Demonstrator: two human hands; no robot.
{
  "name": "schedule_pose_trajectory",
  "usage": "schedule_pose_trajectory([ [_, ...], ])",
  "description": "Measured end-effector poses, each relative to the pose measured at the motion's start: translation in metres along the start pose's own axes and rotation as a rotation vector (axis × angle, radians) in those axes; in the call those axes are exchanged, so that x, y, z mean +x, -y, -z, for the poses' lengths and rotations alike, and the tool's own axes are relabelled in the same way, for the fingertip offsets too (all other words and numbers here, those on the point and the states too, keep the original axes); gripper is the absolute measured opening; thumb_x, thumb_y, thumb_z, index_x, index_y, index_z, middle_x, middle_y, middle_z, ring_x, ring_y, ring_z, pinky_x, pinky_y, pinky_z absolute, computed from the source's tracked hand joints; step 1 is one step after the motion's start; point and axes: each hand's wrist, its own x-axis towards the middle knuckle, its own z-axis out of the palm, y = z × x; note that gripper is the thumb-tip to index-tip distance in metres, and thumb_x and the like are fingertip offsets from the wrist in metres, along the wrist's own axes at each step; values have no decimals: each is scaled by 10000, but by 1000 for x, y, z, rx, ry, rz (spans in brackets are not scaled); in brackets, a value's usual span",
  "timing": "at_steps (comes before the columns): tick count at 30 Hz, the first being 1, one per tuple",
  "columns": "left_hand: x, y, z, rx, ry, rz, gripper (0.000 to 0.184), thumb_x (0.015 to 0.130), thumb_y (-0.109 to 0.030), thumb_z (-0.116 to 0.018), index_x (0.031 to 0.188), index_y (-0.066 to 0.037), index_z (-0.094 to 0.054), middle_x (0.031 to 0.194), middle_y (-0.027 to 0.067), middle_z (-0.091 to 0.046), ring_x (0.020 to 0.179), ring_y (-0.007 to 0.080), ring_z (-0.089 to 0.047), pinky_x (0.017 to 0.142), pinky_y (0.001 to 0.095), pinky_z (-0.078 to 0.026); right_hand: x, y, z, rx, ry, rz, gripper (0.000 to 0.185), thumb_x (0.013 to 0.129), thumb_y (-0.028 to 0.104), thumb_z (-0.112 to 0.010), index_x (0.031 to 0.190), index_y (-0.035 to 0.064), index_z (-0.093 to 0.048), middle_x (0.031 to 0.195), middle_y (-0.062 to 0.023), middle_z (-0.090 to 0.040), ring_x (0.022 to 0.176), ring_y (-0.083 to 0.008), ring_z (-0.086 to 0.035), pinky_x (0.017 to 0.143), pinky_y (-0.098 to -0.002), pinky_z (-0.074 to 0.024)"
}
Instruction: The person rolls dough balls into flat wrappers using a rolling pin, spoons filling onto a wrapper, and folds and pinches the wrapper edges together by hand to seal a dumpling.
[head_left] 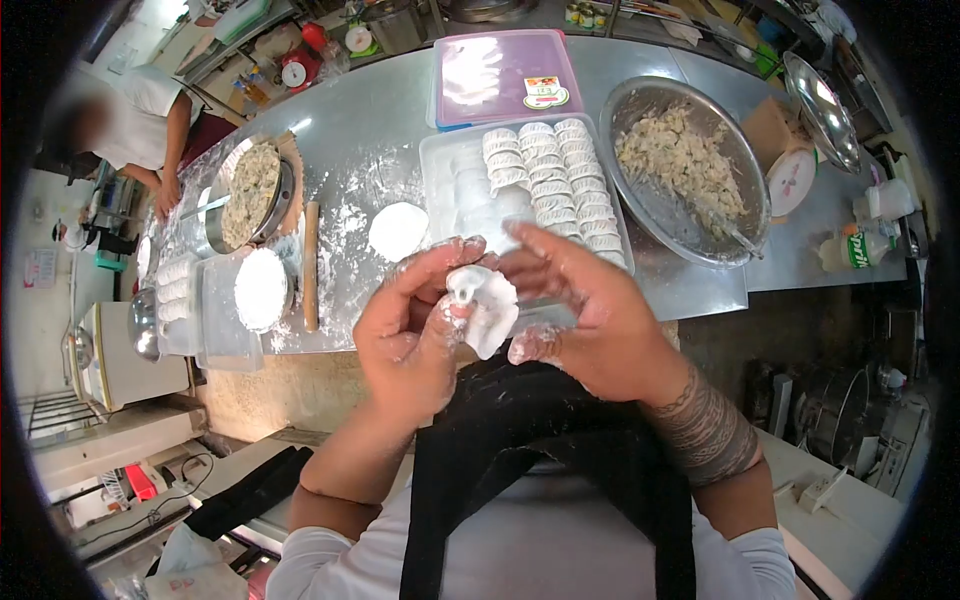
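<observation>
My left hand [410,325] is closed around a partly folded dumpling [492,322], its thumb pressed on the white dough. Flour coats the fingertips. Just right of the dumpling, my right hand [610,325] is open, thumb and fingers apart, with the fingers slightly blurred. Beyond both hands lies a clear plastic tray [436,165] with rows of pleated dumplings [552,185] along its right side. A round stack of dough wrappers [398,231] sits on the floured steel table [345,120] left of the tray.
A large steel bowl of filling [685,165] stands at right, a spoon in it. At left are a rolling pin [311,265], a flour plate [262,290] and another filling bowl [250,190]. Behind the tray lies a purple lid [500,75]. A co-worker [140,120] leans over the far-left side.
</observation>
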Motion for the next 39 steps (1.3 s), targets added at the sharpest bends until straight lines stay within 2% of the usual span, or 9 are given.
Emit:
schedule_pose_trajectory([
  [1,1,6,-2,1,12,-62,278,1030,-57,-650,1286,48,-624,1264,205,-681,1175,269,-689,1013,388,-557,-3,1,1,184,44,-129,556,947,111,-791,1417,-62,-551,1234,-132,-669,1155,-157,-637,980,-319,-537],
  [5,8,40,-6,184,55,-325,329,1030,-81,-652,1323,54,-589,1423,266,-567,1277,373,-638,1096,461,-509,5,5,9,194,44,-239,480,954,94,-769,1378,-45,-590,1168,-121,-706,1047,-162,-678,936,-319,-549],
  [8,11,52,-19,104,9,-268,386,1007,-39,-663,1368,50,-558,1425,251,-574,1346,358,-588,1132,458,-478,9,-17,29,-146,-3,-11,467,945,81,-757,1371,-26,-598,1167,-145,-717,1052,-180,-690,933,-328,-548],
  [9,8,49,-23,140,4,-177,505,970,22,-682,1444,45,-510,1443,231,-569,1381,319,-555,1154,441,-457,11,-10,37,-404,-16,82,461,905,59,-755,1339,-11,-616,1168,-183,-706,1051,-257,-702,919,-367,-553],
  [12,3,44,-41,166,-14,47,576,964,-42,-722,1479,39,-476,1460,215,-573,1357,308,-569,1167,453,-433,19,-8,58,-612,43,272,452,869,45,-750,1302,-5,-630,1149,-203,-690,1040,-342,-692,894,-416,-554],
  [19,-4,54,-70,177,-171,170,506,940,92,-694,1424,55,-552,1417,167,-601,1301,221,-586,1109,343,-468,19,-2,86,-569,128,229,456,856,49,-764,1288,-7,-630,1135,-189,-683,1016,-342,-690,888,-422,-556],
  [30,-14,78,-76,169,-212,158,515,911,161,-682,1404,53,-584,1376,142,-624,1286,212,-592,1112,340,-465,16,-15,102,-526,195,73,434,873,60,-777,1276,-21,-639,1115,-186,-701,952,-289,-713,865,-374,-574],
  [33,-15,82,-69,121,-219,229,541,898,159,-706,1414,54,-583,1378,147,-626,1279,209,-597,1106,336,-473,13,-25,97,-496,138,63,467,852,-7,-785,1297,-7,-644,1147,-156,-704,971,-234,-707,857,-352,-567],
  [39,-6,72,-53,69,-203,330,542,915,140,-710,1431,38,-578,1400,158,-619,1253,189,-608,1067,317,-505,14,-25,87,-628,73,270,329,858,72,-789,1167,16,-688,1067,-168,-710,964,-339,-685,846,-423,-546],
])
